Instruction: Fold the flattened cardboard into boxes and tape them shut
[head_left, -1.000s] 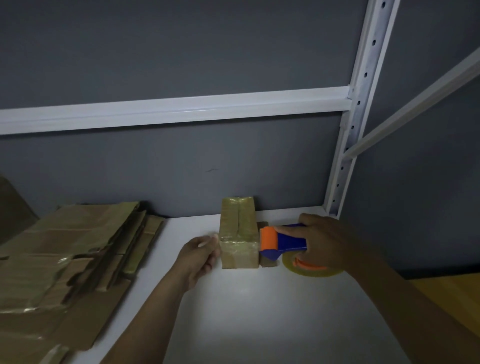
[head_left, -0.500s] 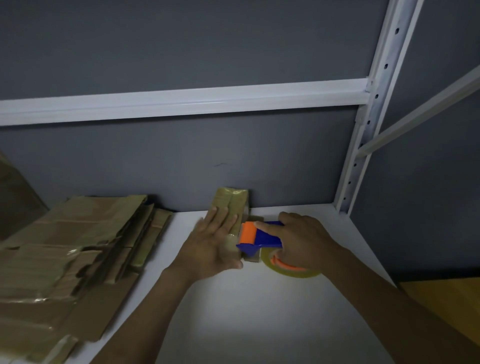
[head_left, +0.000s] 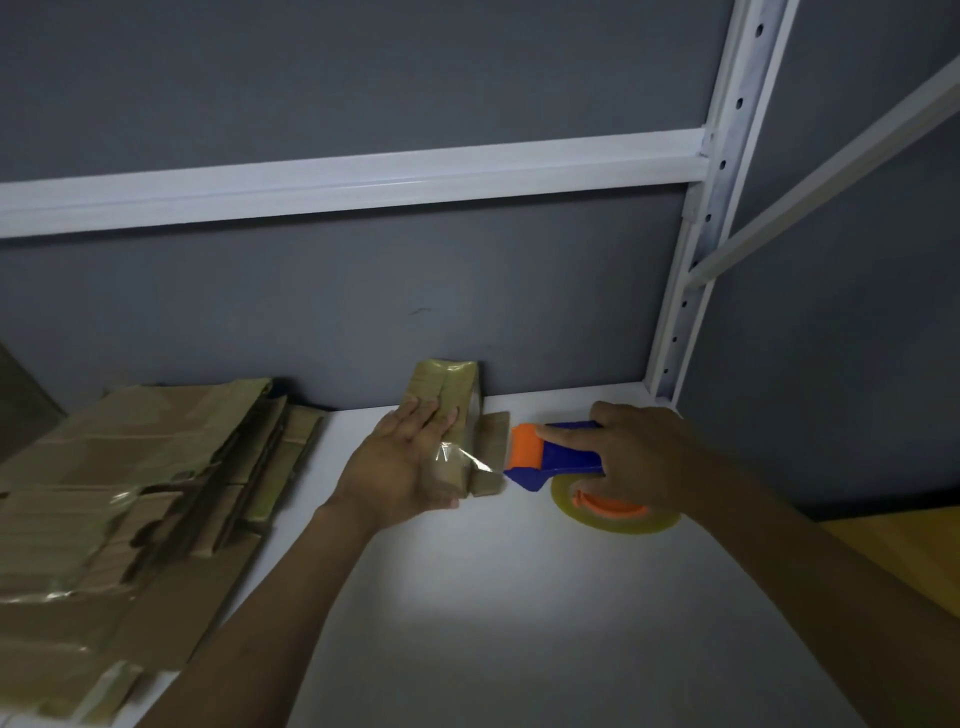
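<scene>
A small folded cardboard box (head_left: 451, 384) lies on the white shelf (head_left: 519, 597) against the grey back wall. My left hand (head_left: 402, 462) rests flat on top of it, fingers spread and pressing down. My right hand (head_left: 639, 457) grips a blue and orange tape dispenser (head_left: 545, 457) with a roll of clear tape (head_left: 613, 514) just right of the box. A strip of clear tape (head_left: 462, 460) stretches from the dispenser's blade onto the box's near end. One side flap (head_left: 491, 452) sticks out on the box's right.
A pile of flattened cardboard (head_left: 119, 493) covers the shelf's left side. A white horizontal beam (head_left: 363, 176) and a perforated upright post (head_left: 696, 249) frame the shelf. A yellow surface (head_left: 904, 556) shows at the lower right.
My left hand moved from the box's left side onto its top. The right hand pulled the dispenser away to the right, drawing a strip of tape off the box's end.
</scene>
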